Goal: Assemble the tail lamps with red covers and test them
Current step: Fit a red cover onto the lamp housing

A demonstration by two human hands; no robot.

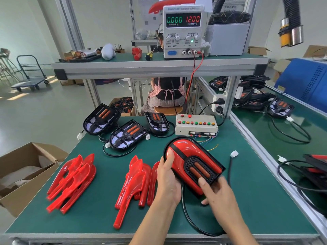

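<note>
Both hands hold one lamp (pixel 192 165), red cover fitted, above the table (pixel 247 200) near its front edge. The left hand (pixel 167 181) grips the lamp's left side, thumb on the cover. The right hand (pixel 217 193) grips the near end, thumb on the black grille. Two piles of red covers (pixel 72 181) (pixel 136 183) lie toward the front left. Three uncovered lamps (pixel 127 135) sit near the back edge, beside the button box (pixel 196 124).

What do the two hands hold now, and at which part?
Both hold the covered tail lamp: left hand at its rounded end, right hand at its grille end.
</note>
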